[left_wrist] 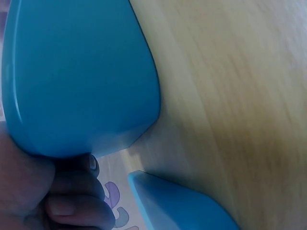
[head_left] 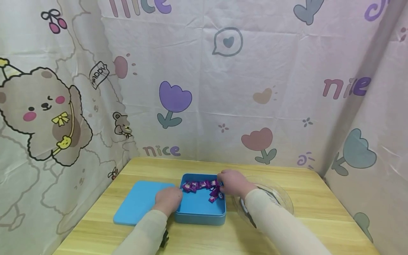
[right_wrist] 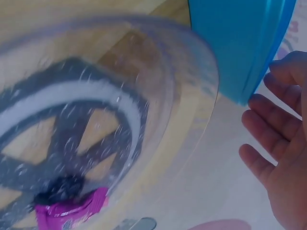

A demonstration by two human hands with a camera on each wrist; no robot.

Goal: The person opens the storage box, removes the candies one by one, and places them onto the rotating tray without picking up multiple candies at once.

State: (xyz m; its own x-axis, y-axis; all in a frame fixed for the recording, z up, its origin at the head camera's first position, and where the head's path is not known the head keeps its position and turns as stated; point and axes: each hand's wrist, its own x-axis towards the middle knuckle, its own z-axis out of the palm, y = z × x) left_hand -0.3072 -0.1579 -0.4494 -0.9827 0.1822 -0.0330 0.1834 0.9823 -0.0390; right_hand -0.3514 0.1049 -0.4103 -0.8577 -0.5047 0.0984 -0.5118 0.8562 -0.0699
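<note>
A blue rectangular box [head_left: 200,218], seen without its lid, stands mid-table, with several purple-wrapped candies [head_left: 203,184] along its back and right inside. My left hand [head_left: 169,199] grips the box's left side, its fingers curled at the wall in the left wrist view. Over the back right corner, my right hand [head_left: 234,182] reaches down beside the candies. In the right wrist view its fingers [right_wrist: 271,127] are loosely bent by the box's rim with no candy showing among them. To the right, a clear round dish [head_left: 288,202] holds a purple-wrapped candy [right_wrist: 72,211].
A flat blue lid [head_left: 132,203] lies on the wooden table [head_left: 105,226] left of the box. A small black object [head_left: 164,239] shows beside the left sleeve. The right forearm passes over the dish. A printed curtain [head_left: 204,88] surrounds the table's back and sides.
</note>
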